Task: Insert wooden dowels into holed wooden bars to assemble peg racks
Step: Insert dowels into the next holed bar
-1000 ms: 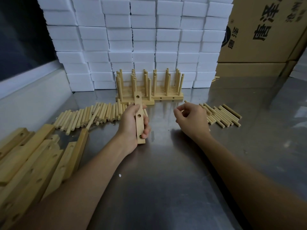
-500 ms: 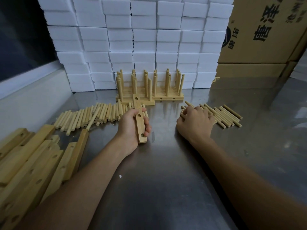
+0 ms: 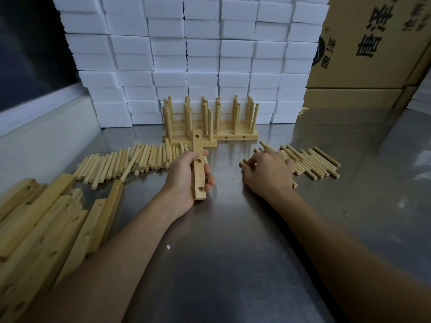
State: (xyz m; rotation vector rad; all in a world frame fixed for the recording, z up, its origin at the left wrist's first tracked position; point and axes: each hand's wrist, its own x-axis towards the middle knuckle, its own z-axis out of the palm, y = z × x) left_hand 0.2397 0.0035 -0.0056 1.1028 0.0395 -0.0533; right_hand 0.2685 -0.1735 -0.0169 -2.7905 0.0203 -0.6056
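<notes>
Steel table [image 3: 233,264], loose dowels [image 3: 121,162], holed bars [image 3: 46,234], finished peg racks [image 3: 210,122], seemingly foam blocks [image 3: 200,59]

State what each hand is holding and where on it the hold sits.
The left hand grips a holed wooden bar around its middle, both ends free. The right hand rests on the loose dowels; whether it has picked one up cannot be told.

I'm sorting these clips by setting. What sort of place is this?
Probably a small workshop or packing room doing batch assembly. On a steel table lie piles of dowels and holed bars, with finished racks behind. Stacked white boxes and cartons line the back.
</notes>
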